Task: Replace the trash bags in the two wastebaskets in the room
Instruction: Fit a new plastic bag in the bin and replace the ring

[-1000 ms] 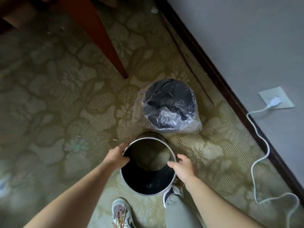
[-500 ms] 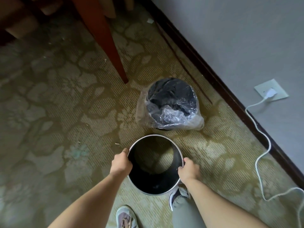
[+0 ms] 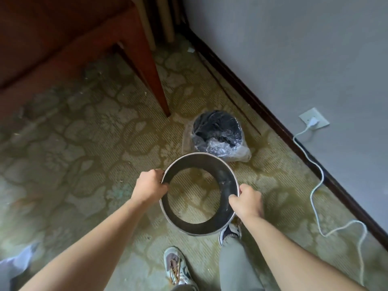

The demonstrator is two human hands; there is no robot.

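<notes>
Both hands (image 3: 151,186) | raised ring (image 3: 225,181) higher | lined wastebasket (image 3: 217,133) unmoved

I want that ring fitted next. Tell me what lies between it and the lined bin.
Nothing visible: the left hand and right hand hold the black metal-rimmed ring, and only bare patterned carpet separates it from the clear-bagged black wastebasket.

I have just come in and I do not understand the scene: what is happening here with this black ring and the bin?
A person is holding a black bottomless shell with a metal rim, the left hand and the right hand each gripping one side; the carpet shows through it. Beyond it, near the wall, stands an inner bin lined with a clear trash bag. The shell is not over that bin now.
</notes>
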